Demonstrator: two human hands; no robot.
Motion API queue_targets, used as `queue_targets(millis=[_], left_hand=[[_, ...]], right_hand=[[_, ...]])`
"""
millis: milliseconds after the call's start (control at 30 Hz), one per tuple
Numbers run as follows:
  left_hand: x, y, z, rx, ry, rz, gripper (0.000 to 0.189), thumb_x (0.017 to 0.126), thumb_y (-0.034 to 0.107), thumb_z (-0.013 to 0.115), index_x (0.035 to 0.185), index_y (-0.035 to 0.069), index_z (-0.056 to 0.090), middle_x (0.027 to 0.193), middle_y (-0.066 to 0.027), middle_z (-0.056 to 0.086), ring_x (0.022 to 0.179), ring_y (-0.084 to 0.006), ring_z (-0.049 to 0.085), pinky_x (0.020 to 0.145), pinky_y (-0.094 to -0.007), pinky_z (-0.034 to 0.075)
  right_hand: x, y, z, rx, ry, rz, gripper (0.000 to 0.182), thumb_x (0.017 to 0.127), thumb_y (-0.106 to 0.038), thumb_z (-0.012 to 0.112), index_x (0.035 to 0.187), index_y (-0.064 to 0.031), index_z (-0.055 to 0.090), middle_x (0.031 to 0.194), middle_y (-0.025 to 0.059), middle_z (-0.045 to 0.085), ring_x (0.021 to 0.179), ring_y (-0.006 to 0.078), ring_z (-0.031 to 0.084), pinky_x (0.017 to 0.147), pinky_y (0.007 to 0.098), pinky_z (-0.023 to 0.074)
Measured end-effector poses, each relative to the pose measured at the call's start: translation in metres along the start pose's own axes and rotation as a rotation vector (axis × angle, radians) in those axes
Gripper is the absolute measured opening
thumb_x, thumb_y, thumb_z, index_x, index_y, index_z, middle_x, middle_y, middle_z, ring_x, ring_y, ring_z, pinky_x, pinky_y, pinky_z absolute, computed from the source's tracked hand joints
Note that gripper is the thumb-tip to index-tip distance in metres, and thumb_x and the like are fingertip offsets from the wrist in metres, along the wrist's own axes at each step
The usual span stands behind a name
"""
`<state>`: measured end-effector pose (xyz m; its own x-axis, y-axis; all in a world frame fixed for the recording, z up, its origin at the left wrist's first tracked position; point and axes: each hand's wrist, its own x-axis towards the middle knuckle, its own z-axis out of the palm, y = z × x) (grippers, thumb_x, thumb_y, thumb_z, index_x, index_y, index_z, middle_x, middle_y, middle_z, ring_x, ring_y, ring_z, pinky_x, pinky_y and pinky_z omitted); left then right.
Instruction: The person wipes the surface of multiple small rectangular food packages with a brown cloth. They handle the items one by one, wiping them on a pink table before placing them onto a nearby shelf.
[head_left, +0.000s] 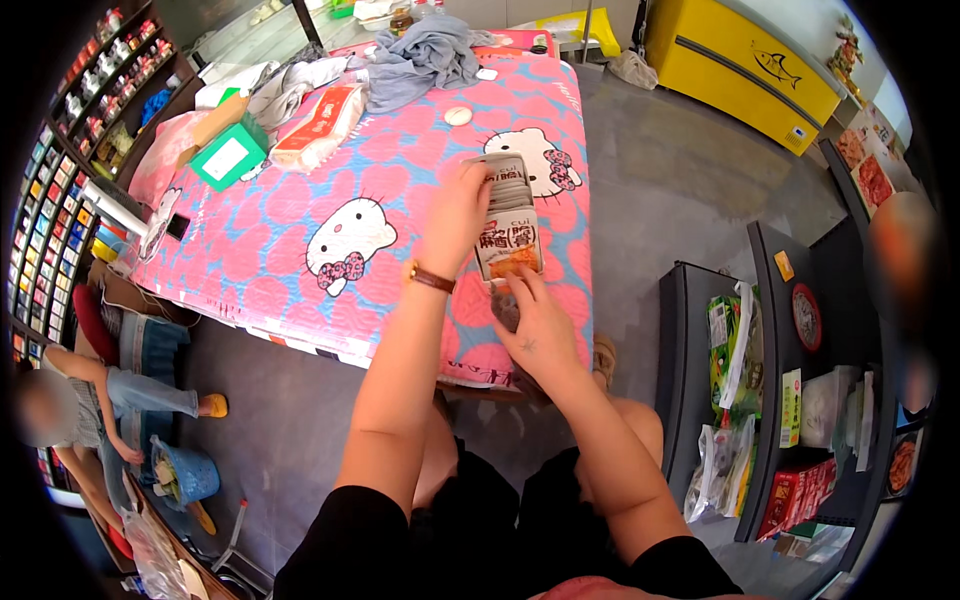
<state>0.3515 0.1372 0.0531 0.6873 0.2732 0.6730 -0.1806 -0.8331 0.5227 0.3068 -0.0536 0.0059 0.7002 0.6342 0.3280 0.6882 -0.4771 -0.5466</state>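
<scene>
A row of overlapping flat snack packets (508, 234), white with dark writing and an orange food picture, lies on a bed-like surface with a pink and blue quilted cover (442, 259). My left hand (466, 206), a brown-strapped watch at its wrist, curls its fingers over the far end of the row. At the near end, my right hand (546, 324) has its fingertips on the lower edge of the front packet. Part of a dark brown object (505, 309) shows beside the right thumb; the rest of it is hidden.
Farther back on the cover are a red-and-white package (322, 127), a green box (229, 154), a round white object (458, 115) and grey cloth (431, 60). Dark shelves (780, 300) with bagged goods stand at right, near a yellow chest freezer (742, 67). A seated person (97, 397) is at left by a blue basket (196, 471).
</scene>
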Motion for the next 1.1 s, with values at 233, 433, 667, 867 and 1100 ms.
queue_targets(millis=[233,433,667,867,1100], left_hand=[[0.017,-0.013,0.005,0.176,-0.183,0.029,0.017,0.080,0.007,0.065,0.096,0.003,0.064,0.093,-0.0132,0.066,0.085,-0.0328,0.062,0.073,-0.0391,0.050],[0.022,-0.022,0.006,0.211,-0.264,0.055,0.015,0.077,0.007,0.067,0.090,0.001,0.066,0.086,-0.0134,0.066,0.086,-0.0327,0.061,0.074,-0.0407,0.049],[0.024,-0.017,0.009,0.278,-0.235,0.090,0.008,0.080,0.006,0.060,0.086,0.001,0.063,0.087,-0.0133,0.064,0.087,-0.0339,0.058,0.075,-0.0413,0.048],[0.024,-0.014,0.008,0.324,-0.134,0.177,0.007,0.082,0.007,0.058,0.084,0.002,0.061,0.084,-0.0123,0.062,0.082,-0.0330,0.057,0.073,-0.0408,0.047],[0.022,-0.014,0.007,0.290,-0.084,0.142,0.008,0.082,0.009,0.061,0.086,0.004,0.065,0.081,-0.0114,0.061,0.080,-0.0323,0.057,0.072,-0.0406,0.046]], right_hand=[[-0.001,0.001,-0.003,-0.028,-0.053,0.029,0.066,0.072,-0.020,0.073,0.130,-0.0022,0.047,0.137,0.0179,0.044,0.105,0.0372,0.057,0.085,0.0439,0.0503],[-0.001,0.002,-0.007,-0.004,-0.092,0.026,0.067,0.072,-0.017,0.071,0.131,-0.0026,0.045,0.138,0.0183,0.043,0.103,0.0376,0.058,0.082,0.0431,0.0512],[-0.005,0.008,-0.005,0.019,-0.068,-0.004,0.070,0.071,-0.020,0.073,0.131,-0.0032,0.043,0.138,0.0177,0.042,0.095,0.0359,0.061,0.078,0.0446,0.0525],[-0.004,0.011,-0.002,0.047,-0.079,0.012,0.070,0.070,-0.019,0.073,0.131,-0.0039,0.043,0.139,0.0181,0.040,0.093,0.0373,0.061,0.077,0.0448,0.0528],[-0.001,0.010,-0.004,0.034,-0.096,0.020,0.072,0.070,-0.019,0.074,0.133,-0.0045,0.042,0.139,0.0185,0.040,0.097,0.0377,0.060,0.078,0.0449,0.0530]])
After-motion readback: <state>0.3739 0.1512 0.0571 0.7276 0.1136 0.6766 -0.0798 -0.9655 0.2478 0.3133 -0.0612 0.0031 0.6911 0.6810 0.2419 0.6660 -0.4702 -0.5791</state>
